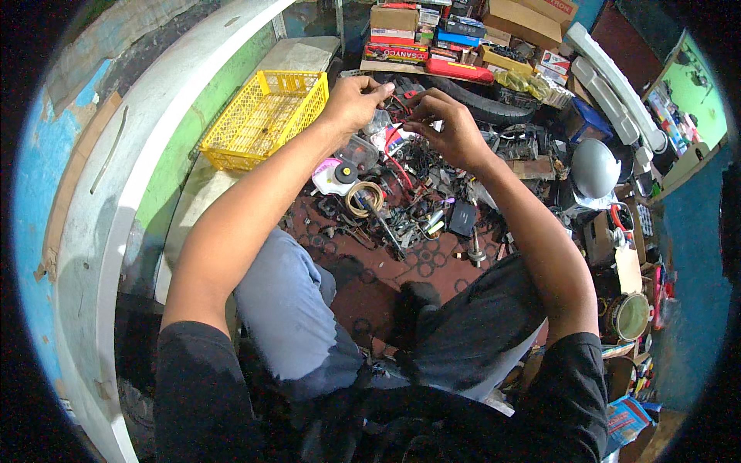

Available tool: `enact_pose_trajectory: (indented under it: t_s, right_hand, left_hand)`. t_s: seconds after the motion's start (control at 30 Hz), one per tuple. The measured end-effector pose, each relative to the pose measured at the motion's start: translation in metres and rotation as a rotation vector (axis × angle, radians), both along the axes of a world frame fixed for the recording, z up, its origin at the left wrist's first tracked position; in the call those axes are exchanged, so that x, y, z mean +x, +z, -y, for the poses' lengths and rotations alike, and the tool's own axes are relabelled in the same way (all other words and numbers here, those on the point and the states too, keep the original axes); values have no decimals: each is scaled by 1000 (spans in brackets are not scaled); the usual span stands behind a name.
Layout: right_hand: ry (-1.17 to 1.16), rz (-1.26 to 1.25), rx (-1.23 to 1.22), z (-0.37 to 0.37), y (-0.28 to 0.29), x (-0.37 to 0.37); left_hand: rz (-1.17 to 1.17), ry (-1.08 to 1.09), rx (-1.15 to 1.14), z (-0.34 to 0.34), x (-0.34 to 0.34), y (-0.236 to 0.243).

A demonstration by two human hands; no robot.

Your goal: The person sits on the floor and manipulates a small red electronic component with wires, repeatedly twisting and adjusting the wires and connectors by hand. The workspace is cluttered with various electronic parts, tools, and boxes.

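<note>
In front of me both hands are raised over a heap of parts, fingertips pinched and close together. A thin red wire (399,163) loops down from between them toward the heap. My left hand (356,102) is closed, thumb and forefinger pinching what appears to be one end of the wire. My right hand (449,130) is closed too, its fingertips pinching the wire a short way to the right. The exact ends are too small to make out. Below the hands lie a white bottle with a black cap (345,173) and a tan coil (364,199).
A yellow plastic crate (265,116) rests on a ledge at the left. Stacked boxes (394,35) and a black tyre (494,109) stand at the back. A grey rounded cover (595,170) and an open round can (629,316) are on the right. Loose parts spread over the red patterned floor (370,270).
</note>
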State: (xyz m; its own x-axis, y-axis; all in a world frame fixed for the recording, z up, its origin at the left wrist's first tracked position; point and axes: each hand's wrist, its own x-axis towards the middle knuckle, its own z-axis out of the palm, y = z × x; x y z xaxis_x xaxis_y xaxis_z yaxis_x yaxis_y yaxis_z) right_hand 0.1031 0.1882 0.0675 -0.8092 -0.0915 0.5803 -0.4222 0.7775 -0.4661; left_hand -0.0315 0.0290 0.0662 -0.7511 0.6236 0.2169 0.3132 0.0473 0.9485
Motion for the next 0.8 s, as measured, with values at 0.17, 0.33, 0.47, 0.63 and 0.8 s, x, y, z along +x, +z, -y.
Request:
enact_pose_trajectory:
  t_s: [0.17,0.33,0.47,0.63,0.8]
  right_hand:
    - [46,-9,-18,-11,-12,-1]
    - [72,50,17,-18,-10,7]
    - [10,141,-53,-13,-9,4]
    - [-10,158,-57,-13,-10,8]
    - [-45,262,-55,-5,-8,12]
  left_hand:
    - [230,-328,165,5,0,4]
    - [-289,-307,-208,7,29,19]
    - [-232,-242,18,1,18,14]
    - [-20,-329,-192,3,22,22]
    - [-142,-241,-385,5,16,16]
